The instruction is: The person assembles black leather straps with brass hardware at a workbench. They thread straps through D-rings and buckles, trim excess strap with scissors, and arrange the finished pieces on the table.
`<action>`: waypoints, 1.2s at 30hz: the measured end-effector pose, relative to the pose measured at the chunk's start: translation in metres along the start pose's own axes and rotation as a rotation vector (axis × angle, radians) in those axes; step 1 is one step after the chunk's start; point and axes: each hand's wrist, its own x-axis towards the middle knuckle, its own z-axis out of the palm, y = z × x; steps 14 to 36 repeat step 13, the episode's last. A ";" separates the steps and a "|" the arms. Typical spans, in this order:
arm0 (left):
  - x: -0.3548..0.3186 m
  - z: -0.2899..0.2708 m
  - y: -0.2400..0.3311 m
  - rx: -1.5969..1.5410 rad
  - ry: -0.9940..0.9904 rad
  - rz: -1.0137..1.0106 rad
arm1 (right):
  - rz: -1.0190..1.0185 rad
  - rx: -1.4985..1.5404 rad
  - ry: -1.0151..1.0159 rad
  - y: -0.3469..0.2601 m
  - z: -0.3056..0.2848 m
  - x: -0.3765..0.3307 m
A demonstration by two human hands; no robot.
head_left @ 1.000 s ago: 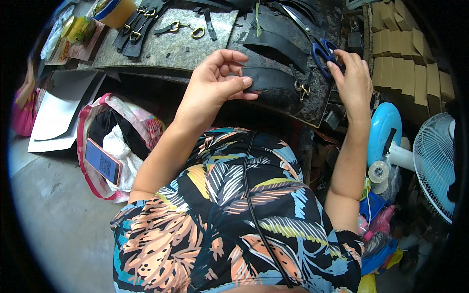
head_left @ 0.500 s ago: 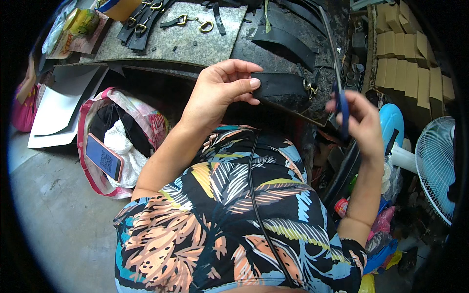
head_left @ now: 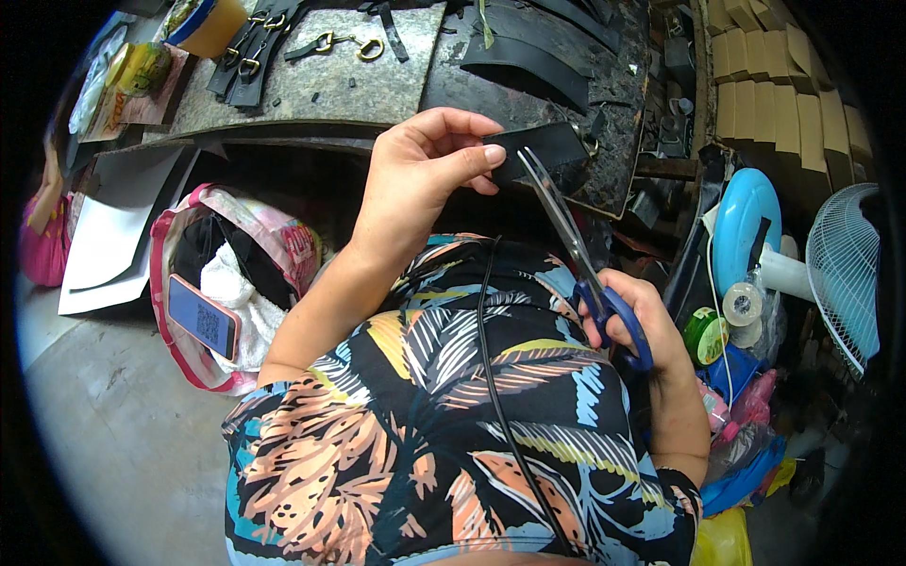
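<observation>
My left hand (head_left: 415, 170) pinches the left end of a wide black leather strap (head_left: 563, 146) between thumb and fingers, above the front edge of the workbench. A brass-coloured metal fitting (head_left: 592, 144) shows at the strap's right end. In my right hand (head_left: 640, 311) is a pair of scissors (head_left: 578, 247) with dark blue handles, its fingers through the loops. The long blades look nearly closed and point up and left. Their tips overlap the strap in view, close to my left fingertips; whether they touch it I cannot tell.
Black straps with metal rings (head_left: 250, 66) and a grey slab (head_left: 349, 99) lie on the bench, beside a curved black leather piece (head_left: 528, 71). Stacked cardboard boxes (head_left: 783, 118) and a fan (head_left: 843, 274) stand right. A bag with a phone (head_left: 201, 316) sits left.
My right hand has come down and left with the scissors, turning the blades from upright beyond the strap to across it. The left hand keeps its pinch on the strap. The view has shifted slightly.
</observation>
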 end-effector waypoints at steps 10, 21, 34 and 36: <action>0.002 -0.002 -0.001 -0.058 -0.041 -0.026 | -0.015 0.008 0.012 -0.001 0.003 0.003; -0.001 -0.003 -0.001 -0.053 -0.040 -0.059 | -0.051 -0.013 0.008 0.001 0.005 0.000; -0.001 -0.003 -0.001 -0.053 -0.040 -0.059 | -0.051 -0.013 0.008 0.001 0.005 0.000; -0.001 -0.003 -0.001 -0.053 -0.040 -0.059 | -0.051 -0.013 0.008 0.001 0.005 0.000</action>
